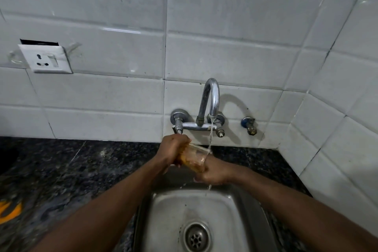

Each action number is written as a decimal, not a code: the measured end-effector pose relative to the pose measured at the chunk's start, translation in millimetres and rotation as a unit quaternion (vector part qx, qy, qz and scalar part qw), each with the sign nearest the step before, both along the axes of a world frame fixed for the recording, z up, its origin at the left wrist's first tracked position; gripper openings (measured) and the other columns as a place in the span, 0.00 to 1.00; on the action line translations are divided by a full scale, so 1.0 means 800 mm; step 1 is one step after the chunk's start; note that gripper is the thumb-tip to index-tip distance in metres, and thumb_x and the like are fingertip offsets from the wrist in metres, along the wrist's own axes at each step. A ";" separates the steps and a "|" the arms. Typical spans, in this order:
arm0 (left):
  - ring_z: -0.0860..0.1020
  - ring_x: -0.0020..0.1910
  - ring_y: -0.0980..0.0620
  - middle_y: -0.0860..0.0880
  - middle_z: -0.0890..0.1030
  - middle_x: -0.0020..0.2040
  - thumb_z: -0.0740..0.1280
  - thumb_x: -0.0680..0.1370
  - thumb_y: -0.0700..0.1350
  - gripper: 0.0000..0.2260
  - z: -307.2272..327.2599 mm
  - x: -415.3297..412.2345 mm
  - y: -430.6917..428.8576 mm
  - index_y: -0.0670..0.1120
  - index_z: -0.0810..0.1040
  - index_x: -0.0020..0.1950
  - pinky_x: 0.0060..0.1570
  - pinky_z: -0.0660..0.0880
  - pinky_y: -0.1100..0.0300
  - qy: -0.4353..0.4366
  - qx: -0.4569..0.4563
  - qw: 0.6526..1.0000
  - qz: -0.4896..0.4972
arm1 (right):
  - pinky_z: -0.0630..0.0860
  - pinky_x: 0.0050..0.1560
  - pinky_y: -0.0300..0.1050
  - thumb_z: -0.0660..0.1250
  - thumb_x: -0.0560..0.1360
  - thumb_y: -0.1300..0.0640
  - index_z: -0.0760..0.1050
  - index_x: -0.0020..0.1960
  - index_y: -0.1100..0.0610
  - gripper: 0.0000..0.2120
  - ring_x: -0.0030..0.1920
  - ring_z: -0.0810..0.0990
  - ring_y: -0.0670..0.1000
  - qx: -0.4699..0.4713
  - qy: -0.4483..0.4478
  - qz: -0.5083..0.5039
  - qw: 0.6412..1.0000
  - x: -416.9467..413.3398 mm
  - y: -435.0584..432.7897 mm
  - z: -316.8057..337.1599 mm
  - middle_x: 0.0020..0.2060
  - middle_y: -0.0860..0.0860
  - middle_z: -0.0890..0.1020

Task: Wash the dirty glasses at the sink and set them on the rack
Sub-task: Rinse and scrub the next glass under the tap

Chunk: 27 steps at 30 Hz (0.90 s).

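A clear glass (194,156) with yellowish residue lies tilted on its side over the steel sink (163,206), its mouth toward the right. My left hand (173,149) grips its base end from the left. My right hand (212,172) holds it from below and the right, near the rim. Water runs from the chrome tap (211,100) in a thin stream (210,137) onto the rim of the glass and drips down into the basin. No rack shows in this view.
Dark speckled granite counter (71,170) flanks the sink on both sides. White tiled walls meet in a corner at the right. A wall socket (46,59) sits at the left. An orange object (9,209) lies at the left edge. The drain (196,236) is below.
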State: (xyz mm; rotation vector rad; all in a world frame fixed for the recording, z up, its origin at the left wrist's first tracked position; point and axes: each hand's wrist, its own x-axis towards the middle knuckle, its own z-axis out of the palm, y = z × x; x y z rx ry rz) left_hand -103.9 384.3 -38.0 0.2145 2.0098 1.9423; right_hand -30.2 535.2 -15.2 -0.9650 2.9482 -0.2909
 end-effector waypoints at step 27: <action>0.77 0.30 0.49 0.43 0.81 0.38 0.64 0.79 0.53 0.14 -0.004 -0.006 -0.005 0.42 0.78 0.49 0.24 0.68 0.64 -0.101 -0.073 0.992 0.003 | 0.70 0.68 0.50 0.60 0.79 0.57 0.70 0.69 0.55 0.19 0.63 0.75 0.56 -0.027 -0.048 -0.065 0.996 -0.011 0.004 -0.017 0.64 0.58 0.76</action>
